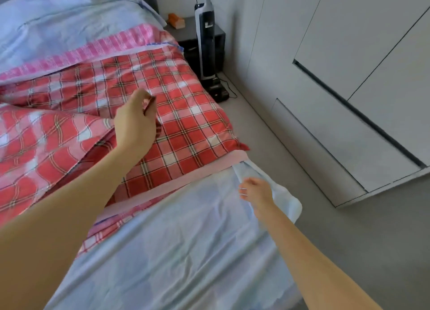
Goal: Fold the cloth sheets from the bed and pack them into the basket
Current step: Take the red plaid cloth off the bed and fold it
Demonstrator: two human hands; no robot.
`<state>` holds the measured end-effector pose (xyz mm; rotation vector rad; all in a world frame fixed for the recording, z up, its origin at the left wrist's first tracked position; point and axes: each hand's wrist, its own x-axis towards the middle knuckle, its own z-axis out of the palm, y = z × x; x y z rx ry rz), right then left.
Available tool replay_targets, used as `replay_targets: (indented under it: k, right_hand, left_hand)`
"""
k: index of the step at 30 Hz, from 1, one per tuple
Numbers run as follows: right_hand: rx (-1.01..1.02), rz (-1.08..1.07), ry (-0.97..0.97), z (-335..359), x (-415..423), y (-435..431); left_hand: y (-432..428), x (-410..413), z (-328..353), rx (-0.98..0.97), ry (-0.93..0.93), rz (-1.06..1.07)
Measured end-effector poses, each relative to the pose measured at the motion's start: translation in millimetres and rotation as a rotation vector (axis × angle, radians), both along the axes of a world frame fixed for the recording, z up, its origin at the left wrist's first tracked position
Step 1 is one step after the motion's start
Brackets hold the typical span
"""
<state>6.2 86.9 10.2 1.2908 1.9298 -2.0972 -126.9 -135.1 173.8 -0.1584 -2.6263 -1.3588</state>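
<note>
A red plaid sheet (181,114) covers the middle of the bed, and part of it is lifted in a fold at the left. My left hand (136,123) reaches over it, its curled fingers pinching the edge of that fold. A light blue sheet (176,240) lies across the near end of the bed. My right hand (256,191) grips this sheet at its bunched right corner by the bed's edge. A pink striped sheet (104,48) shows beyond the plaid one. No basket is in view.
A light blue pillow or cover (69,18) lies at the head of the bed. A dark nightstand (218,37) with an orange box (176,20) and an upright vacuum cleaner (207,42) stand beside it. White wardrobe doors (349,77) line the right; grey floor (279,146) lies between.
</note>
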Motion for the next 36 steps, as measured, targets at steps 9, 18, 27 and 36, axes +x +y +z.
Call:
replay_targets:
  k: [9,18,27,36]
  right_hand:
    - [-0.57,-0.182,0.097,-104,-122,59]
    - [-0.488,-0.211,-0.002,-140,-212,46]
    - [-0.047,-0.375,0.264,-53,-262,18]
    - [-0.108,-0.291,0.578,117,-238,-61]
  left_hand:
    - [38,-27,-160,-0.038,-0.281,0.261]
    - [9,-20,-198,0.491,-0.415,0.484]
    - [-55,-44,-99,0.512,-0.226,0.549]
    - [-103,-3,31,0.32,-0.078,0.376]
